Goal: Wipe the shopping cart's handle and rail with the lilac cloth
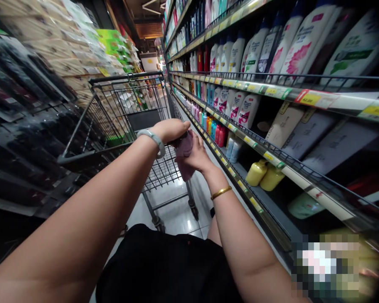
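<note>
A purple bottle (185, 147) is tilted between my two hands, over the near end of the shopping cart (151, 164). My right hand (198, 153) is wrapped round its body from the right. At the top of the bottle my left hand (173, 129) has its fingers pressed together round the upper end, which they mostly hide. A pale green bangle sits on my left wrist and a gold-coloured one on my right wrist.
Shelves with a metal rail (259, 87) of shampoo bottles (306, 38) run along the right. Yellow bottles (257, 172) stand lower down. Hanging dark packages (22, 105) and stacked tan packs (66, 50) line the left. Tiled floor (183, 210) lies below the cart.
</note>
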Tool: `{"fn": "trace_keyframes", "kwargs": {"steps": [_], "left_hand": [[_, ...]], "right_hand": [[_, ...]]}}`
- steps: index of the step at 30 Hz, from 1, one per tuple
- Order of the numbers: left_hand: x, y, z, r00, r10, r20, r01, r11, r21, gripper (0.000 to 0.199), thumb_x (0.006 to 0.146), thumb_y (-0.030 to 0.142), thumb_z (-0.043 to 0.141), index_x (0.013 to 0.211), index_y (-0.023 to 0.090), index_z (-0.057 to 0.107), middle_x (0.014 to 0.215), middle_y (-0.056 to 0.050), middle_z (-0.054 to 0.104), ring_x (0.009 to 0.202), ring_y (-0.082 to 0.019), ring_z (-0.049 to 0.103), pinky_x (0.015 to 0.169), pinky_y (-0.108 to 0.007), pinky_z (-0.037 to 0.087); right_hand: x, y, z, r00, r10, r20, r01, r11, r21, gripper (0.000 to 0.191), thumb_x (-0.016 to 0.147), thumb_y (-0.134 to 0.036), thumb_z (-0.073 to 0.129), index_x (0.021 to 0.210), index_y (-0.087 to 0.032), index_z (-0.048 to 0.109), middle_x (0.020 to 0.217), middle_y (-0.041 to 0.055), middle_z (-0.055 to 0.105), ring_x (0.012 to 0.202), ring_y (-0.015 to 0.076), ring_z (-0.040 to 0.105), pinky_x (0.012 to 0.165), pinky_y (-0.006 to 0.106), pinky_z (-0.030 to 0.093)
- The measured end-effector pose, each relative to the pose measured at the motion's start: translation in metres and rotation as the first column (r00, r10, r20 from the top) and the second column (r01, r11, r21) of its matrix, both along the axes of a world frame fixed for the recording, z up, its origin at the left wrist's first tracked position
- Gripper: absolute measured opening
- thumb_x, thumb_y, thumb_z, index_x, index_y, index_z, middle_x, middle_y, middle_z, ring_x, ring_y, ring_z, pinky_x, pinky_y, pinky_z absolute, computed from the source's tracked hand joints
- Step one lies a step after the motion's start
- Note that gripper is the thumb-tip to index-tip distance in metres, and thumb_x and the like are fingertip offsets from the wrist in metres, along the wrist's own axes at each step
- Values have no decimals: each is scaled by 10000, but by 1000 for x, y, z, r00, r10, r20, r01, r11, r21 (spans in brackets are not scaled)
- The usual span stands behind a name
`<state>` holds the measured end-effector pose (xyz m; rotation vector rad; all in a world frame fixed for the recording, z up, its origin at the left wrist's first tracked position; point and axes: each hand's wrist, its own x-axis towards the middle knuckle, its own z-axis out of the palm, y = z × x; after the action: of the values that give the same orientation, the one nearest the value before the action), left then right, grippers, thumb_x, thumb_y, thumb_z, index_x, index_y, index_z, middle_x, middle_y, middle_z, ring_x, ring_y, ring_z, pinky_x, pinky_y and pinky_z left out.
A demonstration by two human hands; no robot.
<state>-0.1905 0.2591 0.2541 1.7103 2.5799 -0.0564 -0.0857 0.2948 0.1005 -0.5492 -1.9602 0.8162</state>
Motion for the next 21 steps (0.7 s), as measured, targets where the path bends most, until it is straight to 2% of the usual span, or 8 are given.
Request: {"fn": "trace_keyframes", "kwargs": {"steps": [2, 4, 6, 9, 11, 14, 16, 21], "left_hand": [[1, -4, 1, 999, 35, 26, -35, 999, 3, 630, 934, 535, 254, 896, 131, 737, 833, -137, 725, 826, -240, 676, 786, -288, 474], [3, -7, 1, 994, 47, 94, -45, 999, -21, 662, 938, 555, 234, 819, 139, 734, 755, -124, 715, 747, -218, 674, 752, -278, 475], [4, -10, 0, 981, 47, 188, -39, 998, -47, 678, 945, 557, 210, 801, 148, 730, 705, -110, 707, 699, -196, 673, 730, -264, 478], [4, -9, -3, 959, 58, 279, -45, 997, -55, 674, 950, 546, 195, 843, 143, 724, 693, -105, 712, 673, -184, 678, 701, -252, 483], [4, -8, -4, 955, 65, 289, -52, 997, -50, 669, 946, 556, 206, 859, 137, 720, 699, -107, 717, 663, -185, 678, 684, -251, 483], [5, -6, -4, 955, 66, 288, -53, 997, -54, 655, 935, 575, 232, 866, 141, 718, 700, -103, 718, 658, -185, 673, 680, -250, 481], [5, -5, -4, 962, 60, 266, -50, 998, -44, 651, 932, 568, 235, 853, 144, 723, 698, -106, 713, 663, -194, 669, 693, -262, 479], [3, -5, 0, 998, 20, 60, -22, 999, 35, 616, 901, 540, 285, 860, 131, 744, 833, -159, 712, 806, -266, 672, 767, -317, 461]], "right_hand": [[7, 4, 2, 997, -3, 73, 4, 1000, -10, 985, 605, -424, 842, 1464, -261, 389, 1392, 134, 526, 1252, 311, 551, 1053, 483, 461], [14, 12, 5, 993, 8, 120, 3, 996, -86, 720, 669, -462, 793, 1315, -271, 536, 1180, 77, 662, 1070, 274, 646, 961, 445, 514], [20, 21, 9, 995, -48, 89, 63, 984, -168, 514, 715, -483, 749, 1157, -259, 614, 1013, 39, 697, 951, 240, 669, 911, 414, 535], [23, 27, 20, 932, -347, -102, 329, 930, -163, 446, 718, -407, 749, 1095, -203, 621, 1134, 105, 643, 1106, 255, 616, 1028, 426, 486], [18, 20, 29, 866, -439, -239, 429, 898, -94, 431, 755, -318, 718, 1150, -194, 597, 1286, 146, 558, 1255, 262, 532, 1111, 427, 426], [4, -2, 35, 858, -377, -348, 394, 919, -22, 351, 884, -219, 541, 1234, -240, 557, 1399, 122, 472, 1319, 228, 486, 1124, 409, 415], [-7, -17, 32, 870, -337, -360, 343, 938, -48, 330, 912, -200, 480, 1227, -258, 556, 1387, 109, 472, 1284, 222, 514, 1107, 415, 431], [-24, -34, 16, 871, -276, -406, 226, 960, -166, 507, 790, -316, 694, 1252, -233, 502, 1302, 132, 546, 1287, 264, 501, 1111, 467, 421]]}}
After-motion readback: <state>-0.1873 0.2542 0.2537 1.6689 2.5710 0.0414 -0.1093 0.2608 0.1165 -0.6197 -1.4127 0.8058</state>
